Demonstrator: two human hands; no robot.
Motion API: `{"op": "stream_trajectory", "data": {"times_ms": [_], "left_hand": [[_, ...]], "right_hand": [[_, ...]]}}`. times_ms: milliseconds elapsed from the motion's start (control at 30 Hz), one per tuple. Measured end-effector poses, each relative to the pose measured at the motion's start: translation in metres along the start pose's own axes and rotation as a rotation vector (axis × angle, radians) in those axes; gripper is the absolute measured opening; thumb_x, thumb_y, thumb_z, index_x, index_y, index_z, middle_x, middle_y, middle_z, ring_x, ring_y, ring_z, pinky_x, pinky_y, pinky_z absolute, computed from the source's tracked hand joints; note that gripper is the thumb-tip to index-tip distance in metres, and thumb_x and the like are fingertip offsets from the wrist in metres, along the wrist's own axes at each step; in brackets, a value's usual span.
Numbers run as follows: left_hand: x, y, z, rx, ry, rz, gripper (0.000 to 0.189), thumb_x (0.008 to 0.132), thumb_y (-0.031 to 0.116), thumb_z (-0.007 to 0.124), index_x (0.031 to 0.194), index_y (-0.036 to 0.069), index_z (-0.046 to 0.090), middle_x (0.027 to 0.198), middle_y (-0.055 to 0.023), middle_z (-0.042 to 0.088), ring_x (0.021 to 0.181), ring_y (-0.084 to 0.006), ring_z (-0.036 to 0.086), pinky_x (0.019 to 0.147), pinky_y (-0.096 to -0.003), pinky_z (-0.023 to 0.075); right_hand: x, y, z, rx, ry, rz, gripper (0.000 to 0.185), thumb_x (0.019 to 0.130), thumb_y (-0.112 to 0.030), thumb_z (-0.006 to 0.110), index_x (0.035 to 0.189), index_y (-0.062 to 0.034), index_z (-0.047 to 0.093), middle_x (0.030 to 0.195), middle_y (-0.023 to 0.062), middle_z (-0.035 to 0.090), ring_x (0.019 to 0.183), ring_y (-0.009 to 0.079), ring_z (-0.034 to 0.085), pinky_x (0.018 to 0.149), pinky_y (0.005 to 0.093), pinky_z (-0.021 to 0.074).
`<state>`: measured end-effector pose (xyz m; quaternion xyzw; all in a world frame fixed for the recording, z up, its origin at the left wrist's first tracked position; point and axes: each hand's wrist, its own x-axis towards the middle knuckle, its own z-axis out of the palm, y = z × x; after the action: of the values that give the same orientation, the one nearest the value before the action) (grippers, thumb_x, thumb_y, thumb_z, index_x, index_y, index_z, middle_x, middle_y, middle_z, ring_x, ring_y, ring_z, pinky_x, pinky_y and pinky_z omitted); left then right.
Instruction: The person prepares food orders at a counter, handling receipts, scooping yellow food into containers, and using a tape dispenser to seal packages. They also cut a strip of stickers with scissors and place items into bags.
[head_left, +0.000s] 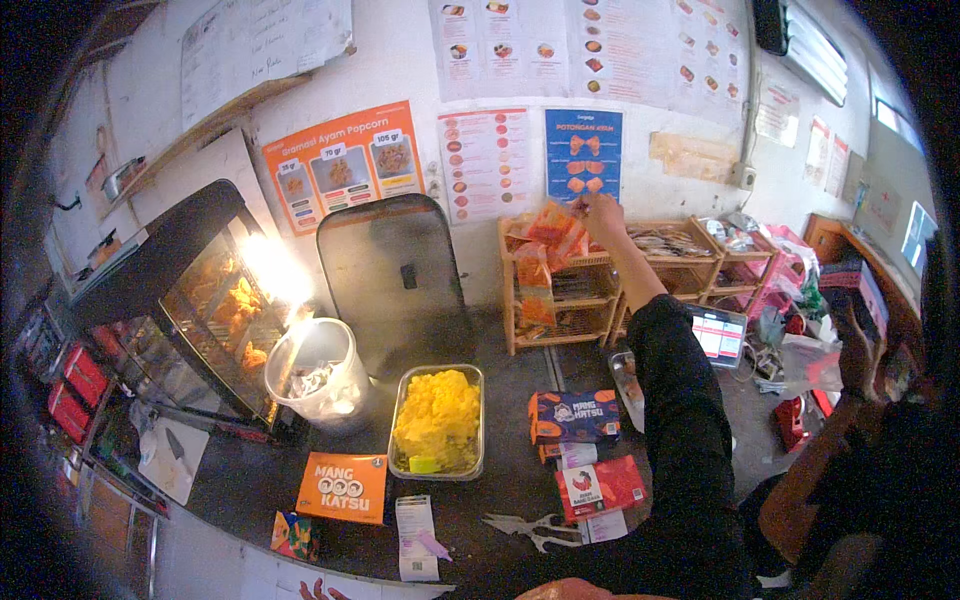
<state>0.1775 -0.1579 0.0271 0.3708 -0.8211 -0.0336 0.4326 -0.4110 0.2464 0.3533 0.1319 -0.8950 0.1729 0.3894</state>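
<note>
My right hand is at the top of the wicker rack by the wall, its fingers closed on an orange plastic packet. More orange packaging hangs down the rack's front. At the bottom edge, only the spread fingers of my left hand show, with nothing seen in them. Before me on the dark counter are a clear tray of yellow crumbly food, an orange printed box, a dark blue box, a red box, kitchen shears and a paper slip with a purple object on it.
A lit glass food warmer with fried pieces stands left, beside a white plastic bucket and an upright metal tray. A knife lies on a white board. A tablet and plastic bags stand right, near another person.
</note>
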Motion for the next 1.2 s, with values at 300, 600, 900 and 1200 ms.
{"op": "stream_trajectory", "data": {"times_ms": [300, 600, 900, 1200], "left_hand": [[0.032, 0.082, 0.06, -0.592, -0.068, 0.057, 0.026, 0.084, 0.023, 0.043, 0.089, -0.001, 0.051, 0.096, -0.0161, 0.049, 0.09, -0.0296, 0.048, 0.08, -0.038, 0.0382], [0.058, 0.277, 0.075, -1.133, -0.511, 0.154, 0.021, 0.082, 0.013, 0.037, 0.082, -0.002, 0.052, 0.091, -0.0145, 0.052, 0.089, -0.0264, 0.048, 0.081, -0.034, 0.0366], [0.021, 0.228, 0.078, -0.995, -0.643, -0.146, 0.022, 0.084, 0.015, 0.038, 0.077, 0.0, 0.053, 0.091, -0.0114, 0.052, 0.084, -0.0197, 0.048, 0.07, -0.0284, 0.0392], [0.003, 0.157, 0.063, -0.986, -0.523, -0.343, 0.016, 0.086, 0.014, 0.04, 0.087, 0.003, 0.052, 0.096, -0.0064, 0.05, 0.082, -0.0134, 0.047, 0.069, -0.0257, 0.0388]], "right_hand": [[-0.045, 0.047, 0.001, 0.252, -0.038, 0.108, 0.016, 0.075, -0.018, 0.058, 0.081, -0.0037, 0.059, 0.071, 0.0108, 0.059, 0.062, 0.0218, 0.056, 0.055, 0.0314, 0.0443], [-0.154, 0.117, 0.073, 1.182, -0.07, 0.649, 0.015, 0.084, -0.018, 0.05, 0.093, -0.0068, 0.054, 0.073, -0.0023, 0.055, 0.062, 0.0068, 0.051, 0.053, 0.021, 0.0417], [-0.176, 0.108, 0.113, 1.201, -0.04, 0.594, 0.017, 0.081, -0.006, 0.05, 0.098, -0.0063, 0.048, 0.072, -0.0015, 0.051, 0.065, 0.0067, 0.049, 0.056, 0.0206, 0.0401], [-0.203, 0.113, 0.09, 0.593, -0.019, 0.372, 0.022, 0.077, 0.0, 0.047, 0.098, -0.0029, 0.05, 0.083, 0.0062, 0.056, 0.073, 0.0131, 0.052, 0.065, 0.0251, 0.0425]]}}
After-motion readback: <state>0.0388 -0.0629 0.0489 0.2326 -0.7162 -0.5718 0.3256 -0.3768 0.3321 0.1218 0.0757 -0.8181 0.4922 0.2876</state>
